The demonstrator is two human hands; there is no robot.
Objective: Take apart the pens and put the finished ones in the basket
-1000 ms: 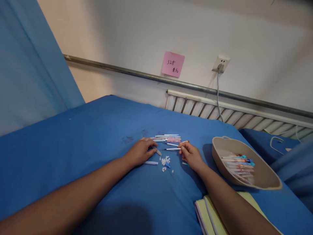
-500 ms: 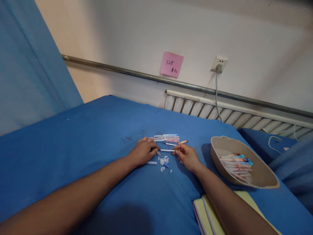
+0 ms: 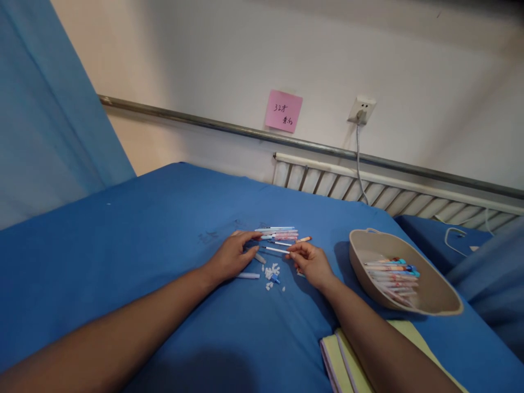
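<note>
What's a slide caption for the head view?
Right hand holds a slim white refill near the left hand, with pens and small white pieces on blue cloth.

Ahead of you: pale wall point(image 3: 221, 65), shadowed in places. Pink sticky note point(image 3: 283, 111) on it, slightly tilted, two lines of dark handwriting, upper one starting "32". To its right, white wall socket point(image 3: 369, 102), plug point(image 3: 361, 115) seated, grey cable point(image 3: 358, 158) dropping in front of metal pipe point(image 3: 204, 121) and white ribbed radiator point(image 3: 327, 180). Pipe slopes down to your right, above radiator. On your left, light-blue curtain point(image 3: 53, 109). Before you, blue cloth point(image 3: 164, 218) with dark smudges point(image 3: 208, 238). Nearer you, yellow-green folded cloth point(image 3: 336, 355), lilac edging. Far right: second blue-covered surface point(image 3: 426, 240), pale looped cord point(image 3: 446, 238), blue drape point(image 3: 495, 278).
</note>
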